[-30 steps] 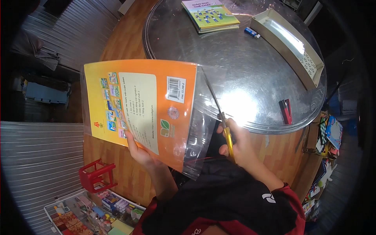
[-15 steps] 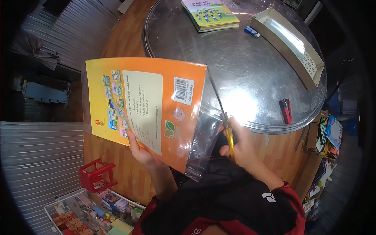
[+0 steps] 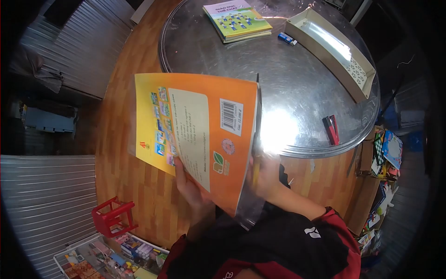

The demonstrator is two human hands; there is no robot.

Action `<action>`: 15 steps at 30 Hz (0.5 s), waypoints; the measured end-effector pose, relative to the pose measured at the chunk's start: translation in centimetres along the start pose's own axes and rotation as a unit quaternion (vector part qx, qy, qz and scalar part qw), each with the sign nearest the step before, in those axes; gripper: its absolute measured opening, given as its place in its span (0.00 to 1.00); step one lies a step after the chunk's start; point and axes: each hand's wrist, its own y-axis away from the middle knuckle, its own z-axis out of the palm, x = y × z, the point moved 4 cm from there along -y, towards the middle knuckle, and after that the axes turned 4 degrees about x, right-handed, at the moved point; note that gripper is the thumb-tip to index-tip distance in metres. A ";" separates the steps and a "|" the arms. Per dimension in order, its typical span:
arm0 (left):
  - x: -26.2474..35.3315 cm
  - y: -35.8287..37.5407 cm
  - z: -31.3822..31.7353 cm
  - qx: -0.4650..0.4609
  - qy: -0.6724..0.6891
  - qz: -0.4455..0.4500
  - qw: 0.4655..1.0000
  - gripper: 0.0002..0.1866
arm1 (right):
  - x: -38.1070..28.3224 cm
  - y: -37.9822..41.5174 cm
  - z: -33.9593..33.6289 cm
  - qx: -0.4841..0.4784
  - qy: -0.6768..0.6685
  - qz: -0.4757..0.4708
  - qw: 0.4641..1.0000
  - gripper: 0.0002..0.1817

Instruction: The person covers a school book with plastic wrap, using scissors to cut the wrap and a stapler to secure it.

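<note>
My left hand [image 3: 189, 188] grips an orange and yellow book [image 3: 234, 174] by its lower left edge, with the thumb on the back cover. The book is tilted, its barcode facing me, and a clear plastic cover [image 3: 251, 209] sticks out past its lower right edge. My right hand [image 3: 269, 174], blurred, is closed around yellow-handled scissors [image 3: 256, 172] at the book's right edge. Their dark blade runs up along that edge, mostly behind the book, with its tip just above the top corner.
On the round metal table [image 3: 223, 58] are a stack of books [image 3: 237, 23], a small blue and white box [image 3: 287, 39], a long cream tray [image 3: 330, 56] and a red and black stapler [image 3: 331, 130]. A red stool [image 3: 113, 216] stands on the floor at left. Filled boxes [image 3: 378, 186] stand at right.
The book has moved right and turned slightly. My right hand and the scissors have shifted left against its edge, and the blade is now largely hidden behind the book.
</note>
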 end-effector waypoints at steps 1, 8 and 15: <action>-0.3 0.2 -0.1 0.009 -0.013 -0.004 1.000 0.24 | 0.4 0.1 0.1 0.010 -0.019 -0.004 1.000 0.18; -1.8 0.9 -0.3 -0.028 0.038 -0.046 0.998 0.23 | 0.3 0.0 0.6 0.050 -0.075 -0.011 0.996 0.14; -1.3 1.0 -0.1 0.002 0.027 -0.015 1.000 0.22 | 0.4 0.1 0.3 0.063 -0.105 -0.007 0.992 0.14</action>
